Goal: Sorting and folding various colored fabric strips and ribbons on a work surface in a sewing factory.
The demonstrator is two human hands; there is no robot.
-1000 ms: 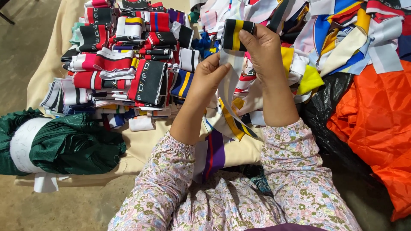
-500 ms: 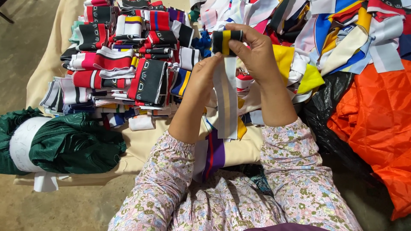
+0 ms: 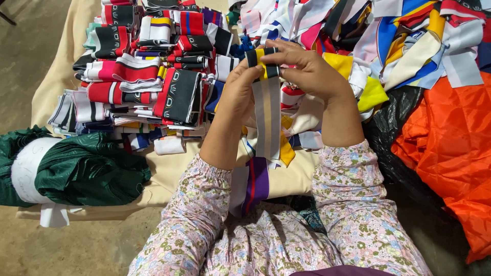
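Few packages or labels, no signs or screens. Green fabric roll (image 3: 76,171), well left of and below the left hand (image 3: 239,94), wrapped by a broad white paper-like band (image 3: 25,171); faint marks on it, unreadable. A white tag end (image 3: 53,214) hangs under the roll. Black plastic bag (image 3: 394,138) just right of and below the right hand (image 3: 307,71), crumpled, glossy, lying between the cloth-strip pile and orange fabric.
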